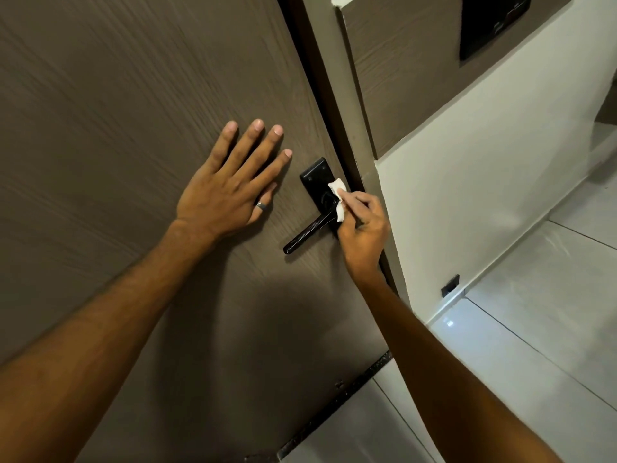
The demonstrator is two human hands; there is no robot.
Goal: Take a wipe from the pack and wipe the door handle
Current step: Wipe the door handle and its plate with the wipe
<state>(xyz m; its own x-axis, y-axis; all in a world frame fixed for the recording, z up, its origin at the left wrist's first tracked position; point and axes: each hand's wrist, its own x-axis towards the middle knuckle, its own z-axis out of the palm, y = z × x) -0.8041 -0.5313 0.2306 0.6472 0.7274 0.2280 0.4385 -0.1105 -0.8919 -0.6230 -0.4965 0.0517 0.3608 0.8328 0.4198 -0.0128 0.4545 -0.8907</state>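
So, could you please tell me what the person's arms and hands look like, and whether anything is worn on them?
Both forearms are bare, with no sleeves, gloves or watch in view. The left hand wears one dark metallic ring on its thumb. The right hand shows no ring or other jewellery on the parts visible. Fingernails on the left hand are short and unpainted.

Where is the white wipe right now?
In the head view, the white wipe is pinched in the right hand, pressed against the black handle plate near the door's edge, just above the lever.
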